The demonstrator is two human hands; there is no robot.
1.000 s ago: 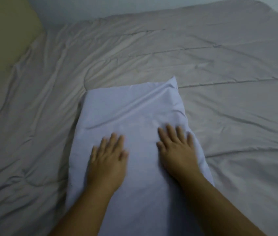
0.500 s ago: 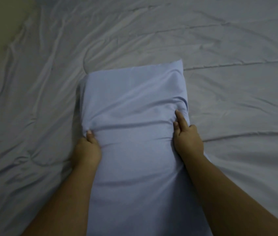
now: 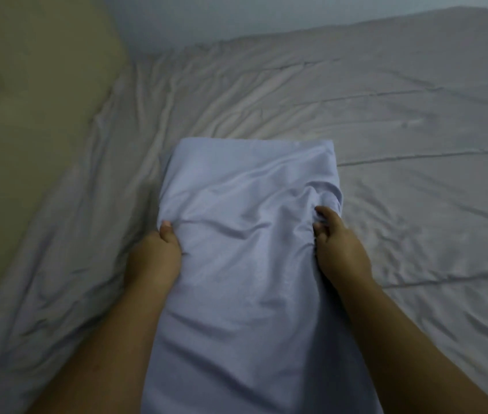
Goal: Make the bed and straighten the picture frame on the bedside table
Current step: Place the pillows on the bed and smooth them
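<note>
A pale blue pillow [image 3: 245, 234] lies lengthwise in front of me on the wrinkled grey bed cover [image 3: 401, 144]. My left hand [image 3: 154, 258] grips the pillow's left side, thumb on top and fingers tucked under the edge. On the pillow's right side my right hand [image 3: 339, 249] pinches the fabric, which bunches up around its fingers. The picture frame and the bedside table are out of view.
A padded olive headboard [image 3: 27, 115] rises at the left, with the cover creased along its base. A pale wall [image 3: 266, 16] runs behind the far edge of the bed. The cover stretches away to the right in long folds.
My hands went from lying flat on top of the pillow to gripping its two sides. The view has since tilted up and left, bringing the headboard and wall into sight.
</note>
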